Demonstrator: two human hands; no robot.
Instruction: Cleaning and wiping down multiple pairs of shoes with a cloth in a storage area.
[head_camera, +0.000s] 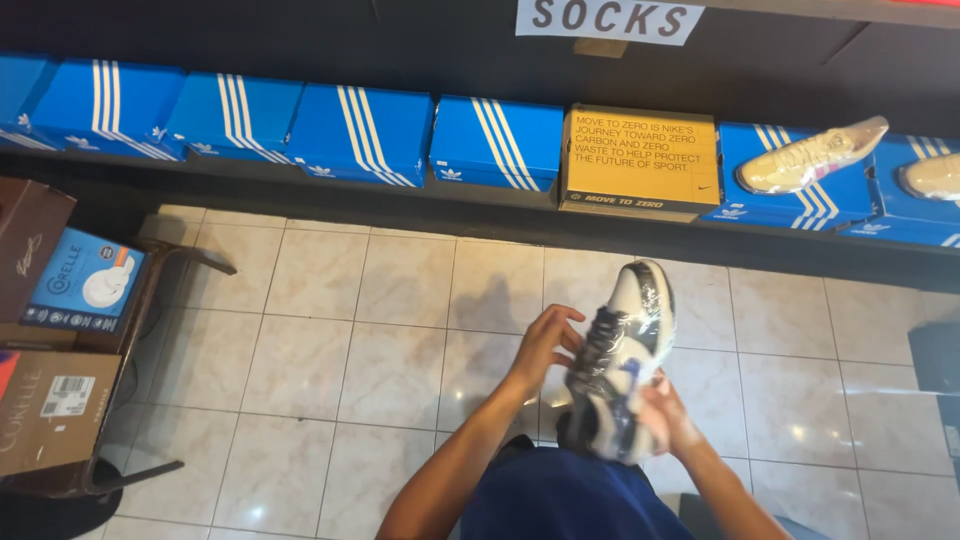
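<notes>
Holding: you have a sneaker, grey and white with dark panels, wrapped in shiny clear film, upright over your lap with its toe pointing away from you.
Left hand: your left hand is curled against the shoe's left side near the laces, fingers bent onto the film, gripping it lightly.
Right hand: your right hand is closed around the heel end from the right and carries most of the weight.
Lap: dark blue clothing sits directly under the shoe.
Floor: pale glossy tiles lie below and ahead of you.
Left side: a low stand carries a blue dish-set carton and brown cardboard boxes.
Shelf: a dark low shelf runs across the far wall.
Stock on shelf: a row of blue striped shoe boxes, one tan shoe box, and a cream sneaker lying on top of a blue box at the right.
Above: a white paper sign.
Risk, slip: the film looks slick; your judgement should be that a loose left grip could let the shoe twist and drop onto the tiles.
Risk, tear: fingertips digging in near the laces could split the wrap.
</notes>
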